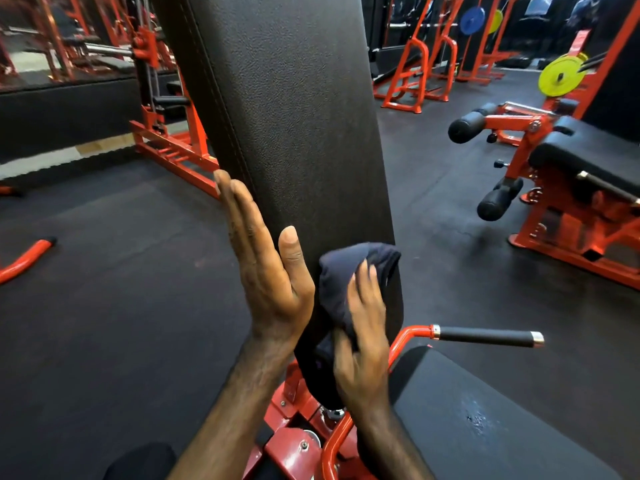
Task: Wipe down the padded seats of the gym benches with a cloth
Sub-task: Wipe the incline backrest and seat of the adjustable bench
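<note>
A tall black padded backrest (pixel 294 109) of a red-framed bench rises steeply in the middle of the view. My left hand (pixel 266 268) lies flat against its left edge, fingers straight and together, thumb up. My right hand (pixel 363 341) presses a dark navy cloth (pixel 346 275) onto the lower part of the backrest. The black seat pad (pixel 485 417) of the same bench sits at the lower right, with a wet-looking patch on it.
A red handle with a black grip (pixel 485 336) sticks out to the right beside the seat. Another red bench with black roller pads (pixel 498 199) stands at the right. Red racks and yellow and blue weight plates (pixel 559 76) line the back. Black rubber floor (pixel 121 289) lies to the left.
</note>
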